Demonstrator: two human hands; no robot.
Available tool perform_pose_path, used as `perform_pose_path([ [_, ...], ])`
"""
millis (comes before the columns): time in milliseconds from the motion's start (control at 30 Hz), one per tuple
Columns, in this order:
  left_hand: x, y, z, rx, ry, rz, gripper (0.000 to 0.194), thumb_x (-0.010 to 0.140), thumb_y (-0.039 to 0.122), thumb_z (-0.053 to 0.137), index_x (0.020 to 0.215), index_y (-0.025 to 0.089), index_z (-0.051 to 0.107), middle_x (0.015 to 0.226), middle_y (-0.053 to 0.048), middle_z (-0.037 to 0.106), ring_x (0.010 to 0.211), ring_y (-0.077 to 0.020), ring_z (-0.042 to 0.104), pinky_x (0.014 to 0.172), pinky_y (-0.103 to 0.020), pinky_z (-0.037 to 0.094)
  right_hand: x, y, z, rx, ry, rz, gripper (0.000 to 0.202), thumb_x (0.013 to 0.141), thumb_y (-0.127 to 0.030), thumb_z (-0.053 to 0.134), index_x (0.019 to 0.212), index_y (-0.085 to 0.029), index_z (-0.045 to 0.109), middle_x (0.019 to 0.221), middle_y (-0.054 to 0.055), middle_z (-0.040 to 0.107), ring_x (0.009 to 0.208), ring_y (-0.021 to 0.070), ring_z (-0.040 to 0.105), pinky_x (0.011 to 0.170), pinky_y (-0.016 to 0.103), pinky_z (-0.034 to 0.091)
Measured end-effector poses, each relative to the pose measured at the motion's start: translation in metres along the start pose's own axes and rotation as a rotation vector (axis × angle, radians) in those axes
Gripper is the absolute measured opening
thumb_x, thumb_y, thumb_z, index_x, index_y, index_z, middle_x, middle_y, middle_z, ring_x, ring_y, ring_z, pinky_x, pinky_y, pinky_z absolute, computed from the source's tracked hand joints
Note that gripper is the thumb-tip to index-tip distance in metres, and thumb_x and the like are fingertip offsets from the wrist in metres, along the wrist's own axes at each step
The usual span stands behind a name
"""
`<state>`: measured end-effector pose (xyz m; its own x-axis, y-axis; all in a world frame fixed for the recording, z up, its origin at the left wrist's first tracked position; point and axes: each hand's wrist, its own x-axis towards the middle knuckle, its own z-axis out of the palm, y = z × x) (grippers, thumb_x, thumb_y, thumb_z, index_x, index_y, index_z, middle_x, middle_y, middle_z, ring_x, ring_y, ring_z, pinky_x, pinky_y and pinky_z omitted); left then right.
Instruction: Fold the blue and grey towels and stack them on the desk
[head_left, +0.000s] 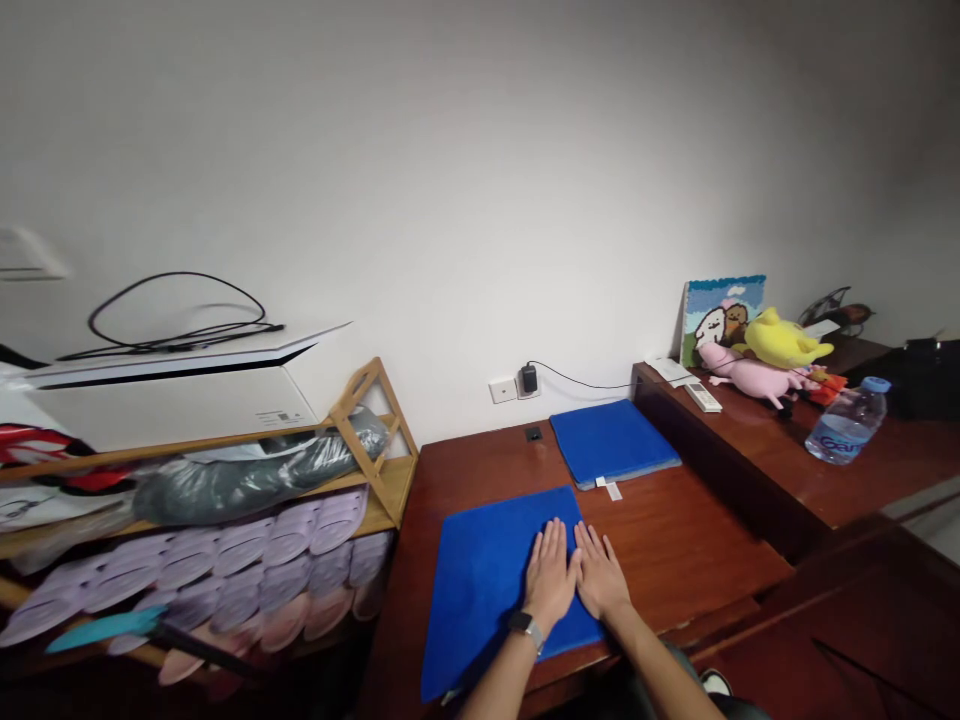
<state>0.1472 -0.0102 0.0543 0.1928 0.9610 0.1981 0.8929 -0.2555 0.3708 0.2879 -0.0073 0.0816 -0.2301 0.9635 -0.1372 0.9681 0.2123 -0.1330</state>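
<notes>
A blue cloth (pixel 480 560) lies flat on the brown wooden desk (pixel 690 530). My left hand (pixel 551 572) rests palm down on it, with a watch on the wrist and the fingers stretched out. Beside it, my right hand (pixel 600 572) lies palm down at the cloth's right edge, fingers extended, its thumb close to the left hand. Neither hand grips anything. Farther back sits a second blue cloth (pixel 611 440), folded, with white tags at its front edge.
On the raised surface at right are a water bottle (pixel 847 425), plush toys (pixel 784 342), a white remote (pixel 703 398) and a picture (pixel 720 310). A rack (pixel 382 440) at left holds slippers (pixel 247 545) and a white box (pixel 202 405). A plugged charger (pixel 529 377) is on the wall.
</notes>
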Motion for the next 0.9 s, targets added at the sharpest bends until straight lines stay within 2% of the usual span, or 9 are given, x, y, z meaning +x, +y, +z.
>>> perform_pose_path([
  [67, 0.0, 0.014, 0.008, -0.032, -0.034, 0.0, 0.071, 0.109, 0.054, 0.015, 0.164, 0.013, 0.035, 0.17, -0.01, 0.031, 0.159, -0.0249, 0.029, 0.132, -0.048, 0.028, 0.001, 0.001, 0.002, -0.019, -0.004, -0.005, 0.066, 0.104, -0.034, 0.022, 0.168, -0.02, 0.018, 0.172, -0.003, 0.009, 0.164, 0.021, 0.009, 0.135, 0.046, 0.011],
  [133, -0.009, 0.001, 0.011, -0.031, -0.03, -0.016, 0.071, 0.108, 0.056, 0.018, 0.164, 0.015, 0.036, 0.169, -0.01, 0.032, 0.159, -0.0258, 0.029, 0.132, -0.049, 0.027, 0.001, 0.002, 0.003, -0.019, 0.0, 0.0, 0.067, 0.104, -0.036, 0.022, 0.168, -0.02, 0.016, 0.172, -0.002, 0.01, 0.164, 0.0205, 0.009, 0.135, 0.045, 0.011],
  [200, -0.029, -0.035, 0.009, 0.005, -0.006, -0.082, 0.073, 0.107, 0.059, 0.021, 0.164, 0.015, 0.036, 0.17, -0.01, 0.032, 0.159, -0.0271, 0.03, 0.131, -0.05, 0.027, 0.002, 0.002, 0.004, -0.009, 0.014, 0.011, 0.067, 0.106, -0.041, 0.019, 0.169, -0.018, 0.015, 0.173, -0.002, 0.011, 0.164, 0.0197, 0.009, 0.135, 0.044, 0.011],
  [333, -0.084, -0.124, -0.003, 0.129, 0.089, -0.349, 0.076, 0.106, 0.059, 0.024, 0.163, 0.01, 0.037, 0.17, -0.012, 0.031, 0.159, -0.0289, 0.03, 0.131, -0.051, 0.026, 0.002, 0.001, 0.002, -0.007, 0.012, 0.024, 0.067, 0.107, -0.044, 0.017, 0.169, -0.018, 0.015, 0.173, -0.002, 0.011, 0.164, 0.0188, 0.01, 0.135, 0.043, 0.011],
  [400, -0.107, -0.153, -0.008, 0.178, 0.13, -0.417, 0.077, 0.105, 0.057, 0.024, 0.162, 0.007, 0.037, 0.17, -0.012, 0.032, 0.159, -0.0286, 0.031, 0.131, -0.05, 0.027, 0.002, 0.0, -0.001, -0.013, -0.009, 0.027, 0.067, 0.107, -0.044, 0.016, 0.169, -0.017, 0.015, 0.173, -0.002, 0.01, 0.164, 0.0192, 0.01, 0.135, 0.044, 0.01],
  [433, -0.114, -0.161, -0.01, 0.193, 0.138, -0.432, 0.077, 0.105, 0.057, 0.024, 0.162, 0.006, 0.038, 0.17, -0.013, 0.032, 0.159, -0.0283, 0.031, 0.131, -0.049, 0.027, 0.001, -0.001, -0.002, -0.016, -0.022, 0.028, 0.068, 0.107, -0.044, 0.016, 0.169, -0.017, 0.014, 0.173, -0.002, 0.01, 0.164, 0.0196, 0.01, 0.135, 0.044, 0.01],
  [500, -0.122, -0.166, -0.012, 0.209, 0.138, -0.442, 0.079, 0.105, 0.057, 0.024, 0.161, 0.004, 0.038, 0.17, -0.013, 0.031, 0.159, -0.028, 0.031, 0.131, -0.047, 0.028, -0.002, -0.003, -0.005, -0.018, -0.027, 0.041, 0.068, 0.108, -0.044, 0.014, 0.169, -0.015, 0.014, 0.173, -0.001, 0.01, 0.164, 0.0204, 0.01, 0.135, 0.045, 0.01],
  [667, -0.118, -0.158, -0.012, 0.216, 0.15, -0.442, 0.083, 0.104, 0.059, 0.021, 0.161, 0.002, 0.037, 0.17, -0.013, 0.031, 0.159, -0.0281, 0.03, 0.131, -0.047, 0.027, -0.022, -0.003, -0.006, -0.016, 0.056, 0.068, 0.068, 0.108, -0.047, 0.011, 0.169, -0.018, 0.012, 0.173, -0.003, 0.008, 0.164, 0.0196, 0.008, 0.135, 0.045, 0.009],
  [900, -0.118, -0.162, -0.006, 0.215, 0.223, -0.417, 0.081, 0.104, 0.058, 0.024, 0.16, 0.003, 0.041, 0.168, -0.015, 0.035, 0.158, -0.0289, 0.034, 0.131, -0.049, 0.027, -0.045, 0.006, 0.008, -0.009, 0.019, 0.061, 0.069, 0.108, -0.053, 0.014, 0.169, -0.021, 0.014, 0.173, -0.004, 0.01, 0.164, 0.0196, 0.009, 0.135, 0.046, 0.008],
])
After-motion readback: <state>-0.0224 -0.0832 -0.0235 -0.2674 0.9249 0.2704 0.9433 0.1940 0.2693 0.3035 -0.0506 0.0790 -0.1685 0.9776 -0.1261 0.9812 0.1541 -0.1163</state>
